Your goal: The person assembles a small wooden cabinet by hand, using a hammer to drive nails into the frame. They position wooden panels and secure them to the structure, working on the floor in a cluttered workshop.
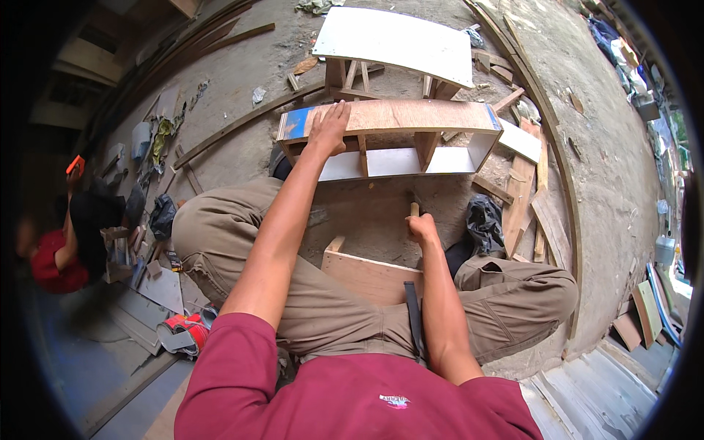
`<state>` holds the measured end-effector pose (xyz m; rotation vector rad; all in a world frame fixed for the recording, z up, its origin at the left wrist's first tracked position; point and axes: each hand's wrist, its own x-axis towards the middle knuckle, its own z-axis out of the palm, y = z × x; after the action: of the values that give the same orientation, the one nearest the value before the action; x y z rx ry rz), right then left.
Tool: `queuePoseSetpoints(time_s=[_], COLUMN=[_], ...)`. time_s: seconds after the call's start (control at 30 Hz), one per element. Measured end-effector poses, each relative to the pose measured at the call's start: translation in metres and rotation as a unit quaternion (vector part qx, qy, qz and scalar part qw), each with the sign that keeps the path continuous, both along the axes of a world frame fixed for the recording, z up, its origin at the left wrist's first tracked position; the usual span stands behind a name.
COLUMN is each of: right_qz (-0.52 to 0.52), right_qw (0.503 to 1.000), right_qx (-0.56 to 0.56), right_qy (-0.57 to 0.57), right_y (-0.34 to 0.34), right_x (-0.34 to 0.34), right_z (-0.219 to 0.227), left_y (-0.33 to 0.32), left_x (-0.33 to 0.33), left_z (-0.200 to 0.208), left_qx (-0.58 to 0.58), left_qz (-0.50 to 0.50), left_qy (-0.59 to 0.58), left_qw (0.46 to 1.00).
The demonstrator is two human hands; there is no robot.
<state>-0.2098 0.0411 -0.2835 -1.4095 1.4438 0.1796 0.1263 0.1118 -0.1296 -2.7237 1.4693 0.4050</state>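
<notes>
A long wooden shelf unit (411, 117) with several compartments lies in front of my crossed legs. Its upper board is bare plywood with blue patches at both ends. My left hand (328, 130) rests on that board near its left end, fingers stretched out flat. Closer to me, my right hand (422, 228) is closed round the pale handle of a wooden-handled tool (415, 210). The tool's dark head is blurred, so its kind is unclear. A plywood panel (370, 277) with a small wood block at its corner lies before my lap.
Beyond the unit stands a white-topped wooden piece (396, 44). Scrap boards (522, 194) and a black plastic bag (485, 224) lie at right. A long timber strip (249, 125) crosses the floor at left. Another person (62, 249) in red sits far left, holding something orange.
</notes>
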Motion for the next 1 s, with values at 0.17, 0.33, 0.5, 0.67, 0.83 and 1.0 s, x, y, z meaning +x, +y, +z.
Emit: queuePoseSetpoints(time_s=[0.17, 0.33, 0.5, 0.67, 0.83, 1.0], right_qz=[0.145, 0.138, 0.045, -0.025, 0.042, 0.079], right_qw=[0.987, 0.977, 0.963, 0.914, 0.951, 0.938], right_qx=[-0.035, -0.09, -0.262, -0.387, -0.256, -0.317], right_qy=[0.063, 0.137, -0.049, -0.121, -0.166, -0.116], right_y=[0.008, 0.021, 0.012, -0.043, -0.126, -0.16], right_x=[-0.006, 0.002, 0.037, 0.094, 0.117, 0.111], right_z=[-0.013, 0.04, 0.063, 0.074, 0.064, 0.041], left_y=[-0.012, -0.012, -0.003, 0.007, 0.02, 0.029], left_x=[0.007, 0.02, 0.02, 0.005, -0.017, -0.023], left_z=[0.004, -0.006, -0.013, -0.004, 0.007, -0.032], left_qx=[-0.014, -0.019, -0.042, -0.055, -0.07, -0.201], left_qz=[-0.01, -0.006, -0.028, -0.023, -0.089, -0.152], left_qy=[0.01, 0.035, 0.012, 0.004, -0.041, -0.216], left_qw=[1.0, 0.999, 0.999, 0.998, 0.993, 0.943])
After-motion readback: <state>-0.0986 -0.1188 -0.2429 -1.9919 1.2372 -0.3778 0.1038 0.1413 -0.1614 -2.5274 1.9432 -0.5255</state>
